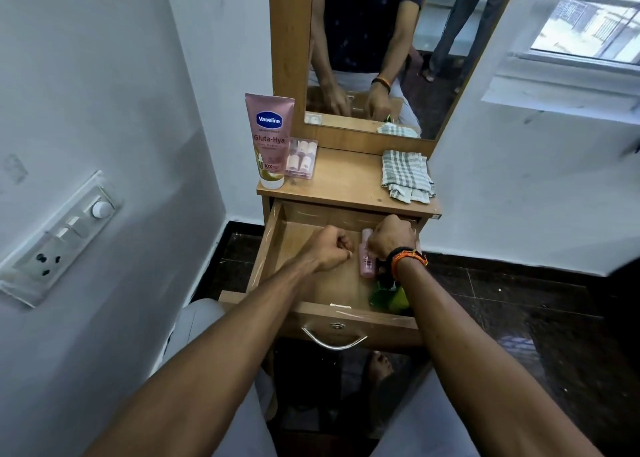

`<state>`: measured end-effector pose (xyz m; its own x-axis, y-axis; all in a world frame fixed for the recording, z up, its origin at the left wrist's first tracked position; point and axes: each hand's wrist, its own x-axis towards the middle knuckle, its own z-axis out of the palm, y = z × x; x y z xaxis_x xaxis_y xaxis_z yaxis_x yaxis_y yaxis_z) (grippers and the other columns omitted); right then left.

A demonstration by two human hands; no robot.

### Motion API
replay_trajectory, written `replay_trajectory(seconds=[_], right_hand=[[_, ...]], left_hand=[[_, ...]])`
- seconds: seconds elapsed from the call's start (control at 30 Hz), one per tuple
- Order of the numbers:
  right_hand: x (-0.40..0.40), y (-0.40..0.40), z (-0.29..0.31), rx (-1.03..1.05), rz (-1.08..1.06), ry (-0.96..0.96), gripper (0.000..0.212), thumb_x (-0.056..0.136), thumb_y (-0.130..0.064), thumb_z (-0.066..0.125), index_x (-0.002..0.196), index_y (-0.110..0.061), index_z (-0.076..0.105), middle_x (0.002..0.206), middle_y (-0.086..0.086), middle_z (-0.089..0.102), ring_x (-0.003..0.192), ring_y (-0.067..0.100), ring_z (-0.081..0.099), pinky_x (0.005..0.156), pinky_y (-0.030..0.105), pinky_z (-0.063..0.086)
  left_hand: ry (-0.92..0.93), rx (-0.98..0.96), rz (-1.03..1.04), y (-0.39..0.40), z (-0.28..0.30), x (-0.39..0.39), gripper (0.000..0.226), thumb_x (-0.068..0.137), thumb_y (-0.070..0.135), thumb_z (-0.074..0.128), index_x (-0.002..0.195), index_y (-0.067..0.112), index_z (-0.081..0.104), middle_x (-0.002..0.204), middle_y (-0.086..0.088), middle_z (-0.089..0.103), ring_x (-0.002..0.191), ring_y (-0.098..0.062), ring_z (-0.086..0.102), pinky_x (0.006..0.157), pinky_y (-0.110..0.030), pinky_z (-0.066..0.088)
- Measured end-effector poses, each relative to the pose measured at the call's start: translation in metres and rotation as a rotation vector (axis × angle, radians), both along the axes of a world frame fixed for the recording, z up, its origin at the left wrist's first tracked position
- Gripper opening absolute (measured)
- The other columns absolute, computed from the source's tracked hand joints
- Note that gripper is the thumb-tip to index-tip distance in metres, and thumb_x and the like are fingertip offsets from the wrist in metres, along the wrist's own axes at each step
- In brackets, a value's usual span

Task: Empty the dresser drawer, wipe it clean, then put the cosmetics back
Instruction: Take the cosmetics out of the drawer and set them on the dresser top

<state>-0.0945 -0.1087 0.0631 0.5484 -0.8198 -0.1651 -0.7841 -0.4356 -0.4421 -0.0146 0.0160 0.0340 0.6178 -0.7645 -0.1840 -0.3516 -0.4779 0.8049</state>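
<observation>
The wooden drawer (277, 249) is pulled out under the dresser top. A small pink bottle (366, 262) lies in its right half, with a green bottle (388, 299) at the front right corner, partly under my wrist. My right hand (393, 237) is curled over the upper end of the pink bottle, its fingers closed against it. My left hand (330, 249) rests as a fist on the drawer floor just left of the bottle, and nothing shows in it. A pink Vaseline tube (270, 138) and a clear box of small bottles (301, 159) stand on the dresser top.
A checked cloth (407, 176) lies folded on the right of the dresser top (339, 179). A mirror (374, 51) rises behind it. A white wall with a switch panel (65, 235) is close on the left. Dark tiled floor (519, 301) lies to the right.
</observation>
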Motion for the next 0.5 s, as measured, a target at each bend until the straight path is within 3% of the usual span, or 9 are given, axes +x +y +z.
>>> replay_trajectory(seconds=[0.1, 0.3, 0.5], right_hand=[[0.001, 0.001, -0.002, -0.021, 0.026, 0.027, 0.021, 0.09, -0.025, 0.062, 0.095, -0.006, 0.07, 0.098, 0.015, 0.069, 0.088, 0.031, 0.065, 0.071, 0.033, 0.051], [0.007, -0.004, -0.004, 0.029, 0.058, 0.067, 0.016, 0.092, -0.021, 0.063, 0.097, -0.006, 0.065, 0.102, 0.015, 0.067, 0.086, 0.027, 0.059, 0.075, 0.034, 0.051], [0.015, -0.006, -0.003, 0.029, 0.076, 0.097, 0.024, 0.091, -0.022, 0.064, 0.106, -0.003, 0.067, 0.11, 0.02, 0.067, 0.105, 0.036, 0.064, 0.094, 0.046, 0.055]], left_hand=[[0.12, 0.01, 0.106, -0.009, -0.005, -0.002, 0.015, 0.082, 0.001, 0.067, 0.095, 0.006, 0.073, 0.091, -0.009, 0.076, 0.086, -0.022, 0.073, 0.08, -0.037, 0.061], [0.446, -0.057, 0.254, -0.026, -0.015, -0.01, 0.021, 0.088, -0.004, 0.056, 0.107, -0.005, 0.067, 0.107, -0.02, 0.071, 0.096, -0.031, 0.072, 0.083, -0.046, 0.061], [0.629, -0.053, 0.273, -0.036, -0.017, -0.013, 0.026, 0.089, -0.004, 0.056, 0.115, -0.006, 0.059, 0.1, -0.022, 0.072, 0.088, -0.033, 0.074, 0.084, -0.051, 0.06]])
